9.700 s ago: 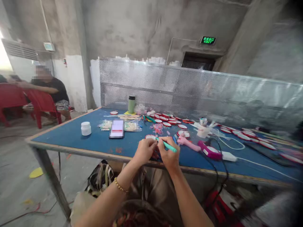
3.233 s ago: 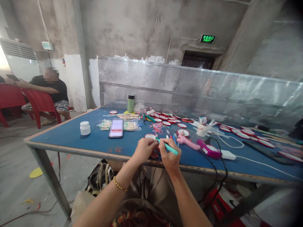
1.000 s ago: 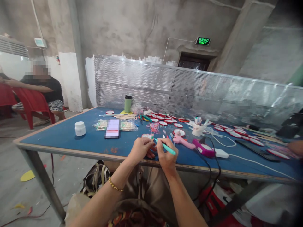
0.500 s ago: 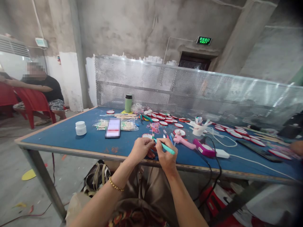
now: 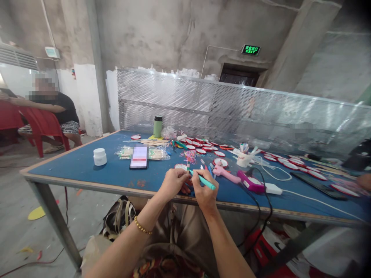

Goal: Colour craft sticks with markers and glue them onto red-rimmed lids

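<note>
The narrow banded strip (image 5: 188,165) stands up out of the left hand (image 5: 174,183), its lower end clamped between the fingertips and its long axis close to upright as seen from the head view. The right hand (image 5: 205,189) has its fingers closed on a teal pen (image 5: 207,182) in a writing grip; the pen slants from its butt, low on the right, up and leftward to its tip. That tip lies at the right side of the strip, near the green band just above the left fingers, so pen and strip meet at a slant rather than lining up. Whether the tip touches the strip or sits just beside it cannot be told at this size. The left hand is the nearer one to the strip, since it holds it; the right reaches it only through the pen. Both hands are close together over the near edge of the counter (image 5: 72,166), with the knuckles just apart. Beyond the left fingertips lies a white disc with a red rim (image 5: 181,166), partly hidden by the hand, and farther off is a tangle of coloured bands (image 5: 189,155). A pink glue gun (image 5: 226,172) rests to the right of the right hand.
</note>
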Demonstrator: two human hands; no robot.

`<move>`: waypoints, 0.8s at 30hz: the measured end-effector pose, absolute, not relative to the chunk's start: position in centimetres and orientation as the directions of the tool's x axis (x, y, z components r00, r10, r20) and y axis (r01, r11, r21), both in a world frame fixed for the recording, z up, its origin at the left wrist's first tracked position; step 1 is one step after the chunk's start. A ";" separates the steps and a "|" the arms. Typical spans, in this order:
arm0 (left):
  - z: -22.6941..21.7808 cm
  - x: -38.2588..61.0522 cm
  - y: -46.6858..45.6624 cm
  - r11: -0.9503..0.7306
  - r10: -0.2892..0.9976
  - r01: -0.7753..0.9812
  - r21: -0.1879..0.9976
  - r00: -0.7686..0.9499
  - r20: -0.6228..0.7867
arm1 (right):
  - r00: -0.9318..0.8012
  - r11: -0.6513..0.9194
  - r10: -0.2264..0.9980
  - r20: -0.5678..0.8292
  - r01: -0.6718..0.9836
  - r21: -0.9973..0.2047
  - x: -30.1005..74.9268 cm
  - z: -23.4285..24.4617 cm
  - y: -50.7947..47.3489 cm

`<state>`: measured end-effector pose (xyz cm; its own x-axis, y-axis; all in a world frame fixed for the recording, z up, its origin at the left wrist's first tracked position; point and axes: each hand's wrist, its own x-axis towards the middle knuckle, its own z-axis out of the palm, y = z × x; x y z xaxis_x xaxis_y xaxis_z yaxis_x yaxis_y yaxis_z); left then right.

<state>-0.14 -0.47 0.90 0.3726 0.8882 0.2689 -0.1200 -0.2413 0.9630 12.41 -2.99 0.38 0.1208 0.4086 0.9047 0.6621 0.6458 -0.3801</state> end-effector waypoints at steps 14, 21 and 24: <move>0.7 -0.1 -0.3 -0.267 0.884 -0.105 0.958 0.370 0.287 | 0.125 0.644 0.411 0.903 0.661 -0.385 12.4 0.4 -3.0; 0.8 -0.1 -0.4 -0.264 0.884 -0.108 0.959 0.371 0.285 | 0.120 0.648 0.409 0.905 0.660 -0.380 12.4 0.5 -2.9; 0.8 -0.1 -0.4 -0.260 0.886 -0.108 0.960 0.370 0.281 | 0.120 0.649 0.411 0.903 0.657 -0.383 12.4 0.4 -2.9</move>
<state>-0.12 -0.44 0.84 0.3697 0.8855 0.2813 -0.1079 -0.2598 0.9596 12.41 -2.93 0.43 0.1202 0.4115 0.9035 0.6572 0.6491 -0.3831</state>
